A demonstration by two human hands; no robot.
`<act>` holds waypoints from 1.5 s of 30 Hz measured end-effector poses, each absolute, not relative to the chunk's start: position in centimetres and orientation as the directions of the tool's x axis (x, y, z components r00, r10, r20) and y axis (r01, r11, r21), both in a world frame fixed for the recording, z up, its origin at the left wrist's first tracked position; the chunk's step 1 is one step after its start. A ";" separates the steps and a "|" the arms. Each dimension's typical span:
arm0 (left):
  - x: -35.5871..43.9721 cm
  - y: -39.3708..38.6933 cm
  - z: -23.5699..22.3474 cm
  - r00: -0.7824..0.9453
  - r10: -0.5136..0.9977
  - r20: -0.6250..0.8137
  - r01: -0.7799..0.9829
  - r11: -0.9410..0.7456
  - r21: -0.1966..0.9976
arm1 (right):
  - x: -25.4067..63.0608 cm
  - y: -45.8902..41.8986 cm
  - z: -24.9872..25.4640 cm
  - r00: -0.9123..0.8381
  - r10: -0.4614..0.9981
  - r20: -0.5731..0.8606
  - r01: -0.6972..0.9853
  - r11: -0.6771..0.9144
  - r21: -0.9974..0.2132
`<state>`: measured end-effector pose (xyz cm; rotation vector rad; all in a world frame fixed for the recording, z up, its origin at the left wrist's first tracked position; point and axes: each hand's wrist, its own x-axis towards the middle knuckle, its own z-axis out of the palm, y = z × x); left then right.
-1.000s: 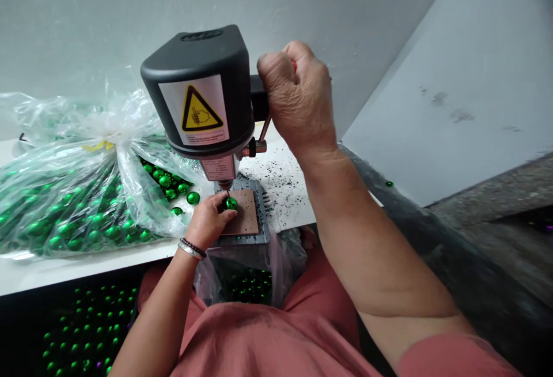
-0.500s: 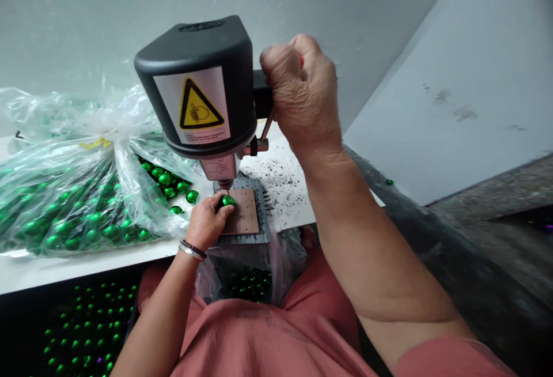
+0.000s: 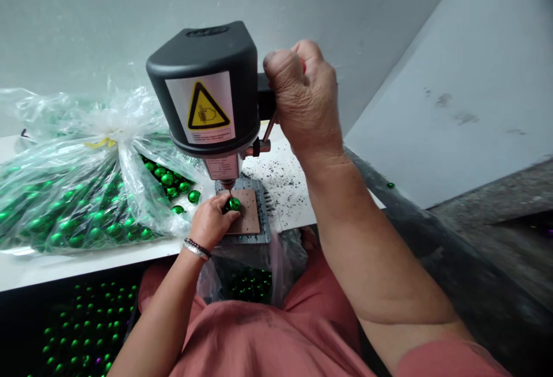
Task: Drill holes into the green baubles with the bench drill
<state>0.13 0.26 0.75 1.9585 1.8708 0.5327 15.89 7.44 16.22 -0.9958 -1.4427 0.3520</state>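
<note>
My left hand (image 3: pixel 210 222) pinches a shiny green bead (image 3: pixel 234 204) on a copper-coloured plate (image 3: pixel 247 212), directly beneath the thin drill bit (image 3: pixel 230 192). I cannot tell whether the bit touches the bead. The plate lies on a grey metal jig (image 3: pixel 264 215). Above them hangs the black head of a bench drill (image 3: pixel 203 86), with a yellow warning label. My right hand (image 3: pixel 302 91) is closed around the drill's feed lever (image 3: pixel 269 128), and its red grip is almost hidden by my fingers.
A knotted clear plastic bag of green beads (image 3: pixel 73 192) lies on the white bench (image 3: pixel 285 204), which is scattered with black debris. Below the bench are a dark tray of green beads (image 3: pixel 82 325) and a bag of beads (image 3: pixel 250 285). One bead rests on a ledge (image 3: pixel 390 185).
The whole view has shifted slightly as my head moved. The bead has stayed under the bit in my left hand, and my right hand has stayed on the lever.
</note>
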 end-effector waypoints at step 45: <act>0.0 -0.3 -0.6 0.038 0.992 0.122 0.845 -0.097 0.525 | 15.8 -0.9 5.6 0.152 0.445 0.882 0.456 0.761 -0.463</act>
